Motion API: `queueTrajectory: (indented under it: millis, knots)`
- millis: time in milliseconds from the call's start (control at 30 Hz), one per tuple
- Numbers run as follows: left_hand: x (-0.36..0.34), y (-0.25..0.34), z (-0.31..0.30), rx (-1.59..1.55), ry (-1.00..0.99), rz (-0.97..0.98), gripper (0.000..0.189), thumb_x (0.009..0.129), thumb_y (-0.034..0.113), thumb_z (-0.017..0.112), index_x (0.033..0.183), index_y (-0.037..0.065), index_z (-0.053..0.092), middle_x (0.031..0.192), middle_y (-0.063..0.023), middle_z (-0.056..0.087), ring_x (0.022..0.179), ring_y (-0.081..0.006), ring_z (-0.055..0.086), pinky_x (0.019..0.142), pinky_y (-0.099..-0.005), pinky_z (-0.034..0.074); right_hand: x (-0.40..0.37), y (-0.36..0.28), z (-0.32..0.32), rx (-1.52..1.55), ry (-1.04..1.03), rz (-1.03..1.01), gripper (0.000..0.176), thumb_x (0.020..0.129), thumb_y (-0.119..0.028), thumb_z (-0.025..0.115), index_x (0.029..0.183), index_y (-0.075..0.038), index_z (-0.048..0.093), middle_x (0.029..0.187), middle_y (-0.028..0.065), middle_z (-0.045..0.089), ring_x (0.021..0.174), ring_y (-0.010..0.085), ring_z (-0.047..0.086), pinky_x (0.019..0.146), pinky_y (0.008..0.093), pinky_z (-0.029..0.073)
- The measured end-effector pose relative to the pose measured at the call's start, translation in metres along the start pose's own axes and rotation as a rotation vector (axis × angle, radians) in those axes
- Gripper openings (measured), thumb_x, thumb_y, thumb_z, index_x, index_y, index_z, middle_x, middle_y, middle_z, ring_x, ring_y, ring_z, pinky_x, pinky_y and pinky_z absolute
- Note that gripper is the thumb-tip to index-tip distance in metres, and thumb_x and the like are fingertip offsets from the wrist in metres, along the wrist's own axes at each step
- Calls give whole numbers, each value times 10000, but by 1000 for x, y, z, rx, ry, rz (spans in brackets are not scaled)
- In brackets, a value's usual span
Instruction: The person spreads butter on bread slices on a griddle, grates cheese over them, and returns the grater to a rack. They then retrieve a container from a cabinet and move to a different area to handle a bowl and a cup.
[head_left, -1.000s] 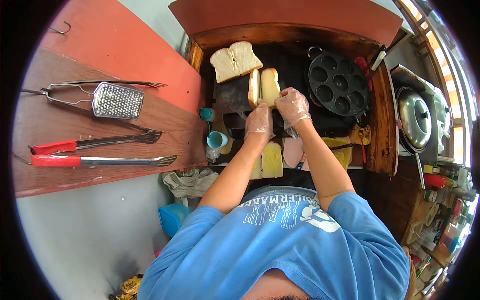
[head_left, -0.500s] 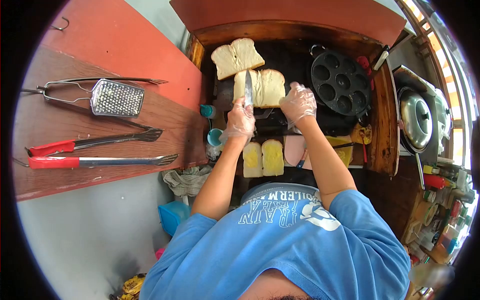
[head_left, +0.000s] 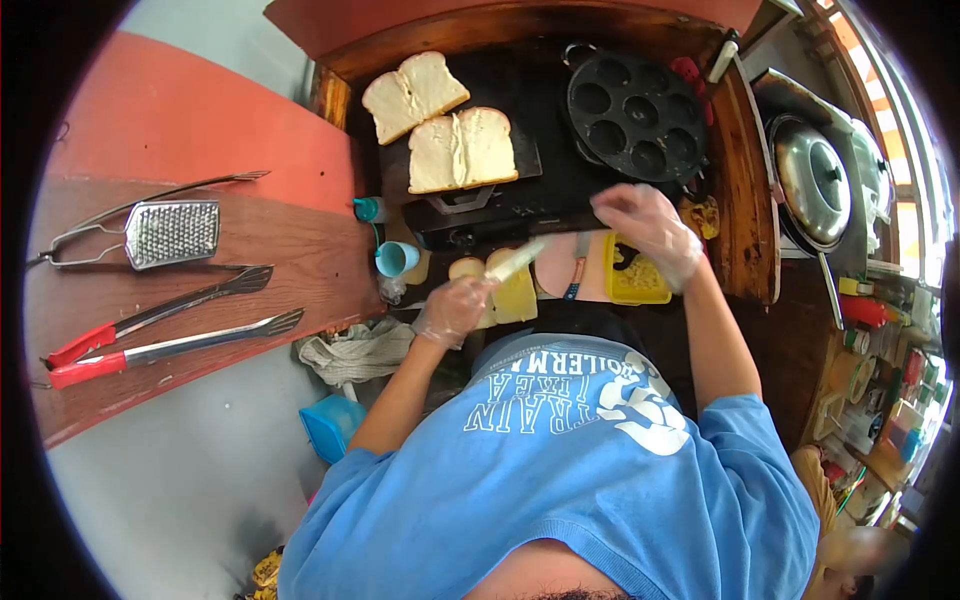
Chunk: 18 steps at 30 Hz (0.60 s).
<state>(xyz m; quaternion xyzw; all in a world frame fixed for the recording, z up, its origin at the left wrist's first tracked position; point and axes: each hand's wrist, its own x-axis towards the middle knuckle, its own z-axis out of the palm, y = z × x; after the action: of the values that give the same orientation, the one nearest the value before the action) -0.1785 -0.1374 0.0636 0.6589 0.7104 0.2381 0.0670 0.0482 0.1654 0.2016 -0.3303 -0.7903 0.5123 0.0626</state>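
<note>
My left hand point(head_left: 455, 312), in a clear plastic glove, is closed around a knife point(head_left: 515, 260) whose pale blade is blurred and points up and right. The blade passes over yellow-spread bread slices point(head_left: 515, 298), partly hiding them. My right hand point(head_left: 655, 228), also gloved, hovers above a yellow container point(head_left: 640, 296) of pale yellow bits. Its fingers are loosely bent, and nothing shows in them. Beyond my hands, an opened pair of bread slices point(head_left: 462, 150) lies on the dark griddle point(head_left: 535, 110), with another bread pair point(head_left: 415, 95) behind it.
A round black pan with hollows point(head_left: 635, 115) stands at the back right. Another knife point(head_left: 576, 272) rests on a pink board point(head_left: 553, 265). Left are a blue cup point(head_left: 397, 259), a cloth point(head_left: 355, 350), a grater point(head_left: 173, 234) and red-handled tongs point(head_left: 160, 355). A lidded pot point(head_left: 810, 185) is at right.
Both hands have drawn back from the front bread pair. My left hand has lowered the knife toward the yellow-spread slices; my right hand has moved right, over the yellow container. The view has shifted.
</note>
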Motion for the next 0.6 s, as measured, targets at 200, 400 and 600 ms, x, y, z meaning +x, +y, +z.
queueTrajectory:
  millis: [200,400,600]
  knots:
    - [23,41,68,215,-466,-187,339,917,127,546,1230,159,673,941,-127,661,849,-313,693,692,-449,578,-84,96,-19,165,-204,208,361,882,-302,690,1071,3,727,947,169,736,875,237,701,814,341,532]
    - [31,104,88,87,-484,-550,427,935,110,487,1354,131,569,1048,-219,664,898,-437,678,813,-533,550,-144,123,-20,11,-136,381,414,854,-329,702,1097,6,720,1020,195,735,960,310,710,882,382,543]
    - [2,134,86,-21,-182,-459,484,881,110,590,1364,114,563,1054,-223,665,905,-428,676,816,-512,553,-182,148,-36,-78,-93,410,474,838,-332,675,1132,41,695,1032,211,734,983,332,706,906,391,541]
